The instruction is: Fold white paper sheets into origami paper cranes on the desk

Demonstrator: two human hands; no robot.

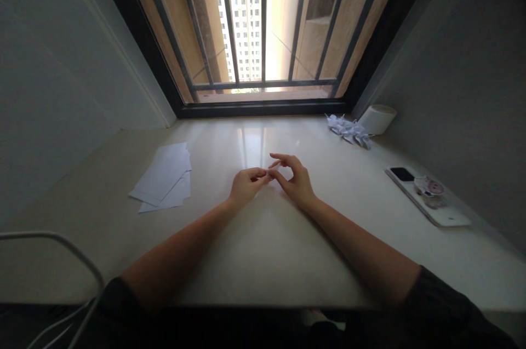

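Note:
Both hands meet over the middle of the pale window-sill table [263,239]. My left hand [245,184] is curled, its fingertips pinching a small folded piece of white paper [272,169]. My right hand [295,178] pinches the same small paper from the other side, with the index finger raised above it. The paper is tiny and mostly hidden between the fingertips. A stack of flat white sheets [164,176] lies to the left of my hands.
A heap of folded white paper figures [348,130] lies at the back right beside a white cylinder [378,118]. A white phone [427,195] with a round sticker piece on it lies at the right. A barred window [263,36] stands behind. A white cable [61,261] curves at bottom left.

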